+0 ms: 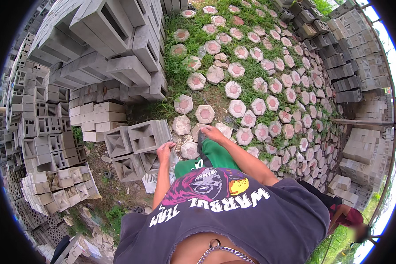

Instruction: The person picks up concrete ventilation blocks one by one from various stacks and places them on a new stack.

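Observation:
My left hand (pixel 165 152) is beside the square hollow concrete blocks (pixel 150 136), fingers drawn together in a pinch. Whatever it may hold is too small to make out. Ahead of my green trousers (pixel 215 154), my right hand (pixel 212 133) has its fingers curled closed; their contents, if any, are hidden. A dark shoe (pixel 201 140) shows just below the right fingers. Closest to both hands are hexagonal paving stones with reddish centres, among them one paver (pixel 189 150) between my arms and another paver (pixel 205 114) just beyond the right hand.
Tall stacks of grey concrete blocks (pixel 118 48) rise at left. More blocks (pixel 360 48) line the right side. Pavers with grass (pixel 180 26) between them spread ahead and right. Pale blocks (pixel 61 187) are piled at lower left. Another person (pixel 349 215) is at lower right.

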Demonstrator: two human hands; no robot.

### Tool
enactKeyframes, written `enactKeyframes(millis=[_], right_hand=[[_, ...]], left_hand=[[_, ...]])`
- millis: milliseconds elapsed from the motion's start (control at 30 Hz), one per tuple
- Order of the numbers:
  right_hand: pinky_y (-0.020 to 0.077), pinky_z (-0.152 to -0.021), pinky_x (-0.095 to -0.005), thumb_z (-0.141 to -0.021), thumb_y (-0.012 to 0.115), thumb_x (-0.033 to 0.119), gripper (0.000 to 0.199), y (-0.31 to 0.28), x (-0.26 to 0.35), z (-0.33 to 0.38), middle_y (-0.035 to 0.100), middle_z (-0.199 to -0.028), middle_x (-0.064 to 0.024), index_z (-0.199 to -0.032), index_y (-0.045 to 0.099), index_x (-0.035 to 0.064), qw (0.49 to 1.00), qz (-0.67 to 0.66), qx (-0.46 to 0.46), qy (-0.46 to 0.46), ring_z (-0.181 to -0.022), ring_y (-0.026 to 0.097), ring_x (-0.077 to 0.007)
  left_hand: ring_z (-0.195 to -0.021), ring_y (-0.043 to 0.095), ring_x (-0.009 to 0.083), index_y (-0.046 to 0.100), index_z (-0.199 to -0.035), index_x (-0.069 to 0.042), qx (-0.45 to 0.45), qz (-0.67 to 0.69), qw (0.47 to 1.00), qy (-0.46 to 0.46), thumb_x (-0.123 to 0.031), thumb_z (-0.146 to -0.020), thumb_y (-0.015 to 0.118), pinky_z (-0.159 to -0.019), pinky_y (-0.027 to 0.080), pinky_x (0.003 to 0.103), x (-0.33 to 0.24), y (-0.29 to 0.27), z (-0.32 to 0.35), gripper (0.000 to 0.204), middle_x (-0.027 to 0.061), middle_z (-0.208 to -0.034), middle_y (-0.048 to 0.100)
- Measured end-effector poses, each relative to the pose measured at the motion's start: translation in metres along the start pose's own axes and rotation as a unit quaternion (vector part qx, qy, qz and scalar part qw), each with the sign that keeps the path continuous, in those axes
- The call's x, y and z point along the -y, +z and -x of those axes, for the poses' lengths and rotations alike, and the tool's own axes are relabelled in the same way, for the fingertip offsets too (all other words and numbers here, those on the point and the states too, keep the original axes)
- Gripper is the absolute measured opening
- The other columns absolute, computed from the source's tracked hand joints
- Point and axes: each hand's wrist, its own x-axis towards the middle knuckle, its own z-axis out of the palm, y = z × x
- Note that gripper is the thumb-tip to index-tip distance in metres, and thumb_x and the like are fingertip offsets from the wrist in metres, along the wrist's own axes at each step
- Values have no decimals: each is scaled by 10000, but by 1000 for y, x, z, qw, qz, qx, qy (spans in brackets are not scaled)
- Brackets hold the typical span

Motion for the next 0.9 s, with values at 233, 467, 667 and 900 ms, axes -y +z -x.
enactKeyframes(millis=[233, 467, 667, 900], right_hand=[[473, -800, -370, -899, 541, 413, 461, -97, -13, 32, 647, -1057, -64, -1187, 572, 55, 945, -230, -158, 168, -966, 605, -172], [386, -985, -484, -911, 512, 414, 577, -123, -88, 71, 552, -1278, -151, -1342, 437, 38, 873, -352, -224, 254, -1191, 509, -276], [377, -1000, -503, -913, 513, 408, 569, -119, -75, 54, 523, -1319, -165, -1340, 444, 38, 827, -423, -271, 255, -1208, 500, -304], [467, -861, -396, -914, 533, 399, 478, -165, -10, 6, 611, -1197, -76, -1276, 509, 87, 850, -370, -298, 227, -1090, 580, -208]], left_hand=[[-819, 665, 164, 662, -951, 55, 77, -87, 992, 58, -54, -858, 552, -773, 508, 256, -60, 80, -13, 181, 125, -884, 696], [-799, 629, 121, 696, -946, 17, 87, -236, 965, 72, -145, -806, 683, -741, 488, 250, -81, 89, -32, 215, 78, -880, 698], [-770, 630, 114, 700, -963, -8, 89, -252, 963, 18, -226, -828, 689, -689, 463, 245, -106, 102, -91, 256, 53, -887, 700], [-874, 657, 142, 576, -1171, -3, 127, -199, 972, -17, -245, -942, 534, -720, 484, 250, -181, 187, -170, 335, 95, -1024, 688]])
